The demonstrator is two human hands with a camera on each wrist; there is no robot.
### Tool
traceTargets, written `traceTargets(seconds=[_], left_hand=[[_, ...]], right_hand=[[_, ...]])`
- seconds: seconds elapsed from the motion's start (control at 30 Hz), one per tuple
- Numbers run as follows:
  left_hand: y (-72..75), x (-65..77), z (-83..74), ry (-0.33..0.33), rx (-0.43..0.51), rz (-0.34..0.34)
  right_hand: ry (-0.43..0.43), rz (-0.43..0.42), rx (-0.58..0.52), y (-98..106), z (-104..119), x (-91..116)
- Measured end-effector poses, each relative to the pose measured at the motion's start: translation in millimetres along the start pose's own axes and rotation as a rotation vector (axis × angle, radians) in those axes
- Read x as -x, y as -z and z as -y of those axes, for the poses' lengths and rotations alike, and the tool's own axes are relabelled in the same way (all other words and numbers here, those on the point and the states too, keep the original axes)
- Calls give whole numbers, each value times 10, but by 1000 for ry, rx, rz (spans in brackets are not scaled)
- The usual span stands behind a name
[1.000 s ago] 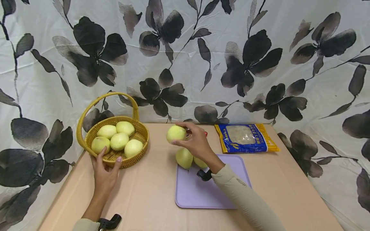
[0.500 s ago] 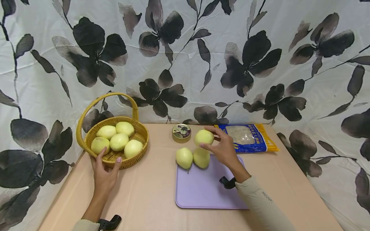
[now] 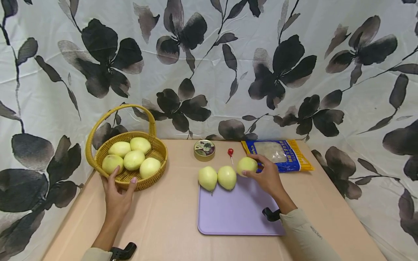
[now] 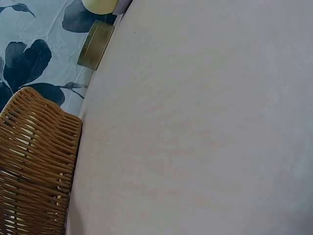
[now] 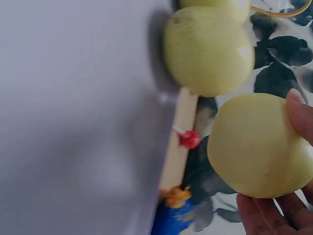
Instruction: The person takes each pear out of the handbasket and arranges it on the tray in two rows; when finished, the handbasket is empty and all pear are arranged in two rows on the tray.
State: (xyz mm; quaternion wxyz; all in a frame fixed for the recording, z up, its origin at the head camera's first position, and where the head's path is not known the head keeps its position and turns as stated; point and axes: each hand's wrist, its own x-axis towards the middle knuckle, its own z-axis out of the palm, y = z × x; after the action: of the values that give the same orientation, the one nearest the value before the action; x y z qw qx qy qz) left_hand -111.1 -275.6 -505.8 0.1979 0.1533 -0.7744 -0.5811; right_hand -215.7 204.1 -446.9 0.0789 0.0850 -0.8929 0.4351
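At the front of the yellow wicker basket (image 3: 162,152), my left hand (image 3: 118,195) holds the rim, its thumb and a finger showing over the edge. Several pale yellow-green pears (image 3: 134,160) lie inside. My right hand (image 3: 268,177) grips another pear (image 3: 246,166) between thumb and fingers, at the far right part of the lilac tray (image 3: 240,214). Two pears (image 3: 207,178) sit side by side along the tray's far edge, left of the held one. In the right wrist view the gripped pear (image 5: 259,147) is close up. The left hand is outside the left wrist view.
Behind the tray stand a round gold tin (image 3: 204,150) and a red lollipop (image 3: 230,152). A blue and yellow packet (image 3: 277,156) lies at the back right. A flowered cloth (image 3: 202,72) hangs behind the peach-coloured table (image 3: 163,224).
My right hand has carried the pear rightward and down, from above the tin to the tray's far right, uncovering the tin and lollipop. My left hand stays at the basket.
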Motion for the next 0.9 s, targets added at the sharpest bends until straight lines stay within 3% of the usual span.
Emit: traceTargets(seconds=[0.27, 0.57, 0.9], left_hand=[[-4, -7, 6, -2, 1, -1], [-11, -10, 0, -4, 2, 2], [14, 2, -8, 8, -12, -1]], right_hand=[[-5, 83, 18, -80, -212, 24], [-20, 147, 70, -74, -223, 55], [22, 165, 68, -76, -206, 80]])
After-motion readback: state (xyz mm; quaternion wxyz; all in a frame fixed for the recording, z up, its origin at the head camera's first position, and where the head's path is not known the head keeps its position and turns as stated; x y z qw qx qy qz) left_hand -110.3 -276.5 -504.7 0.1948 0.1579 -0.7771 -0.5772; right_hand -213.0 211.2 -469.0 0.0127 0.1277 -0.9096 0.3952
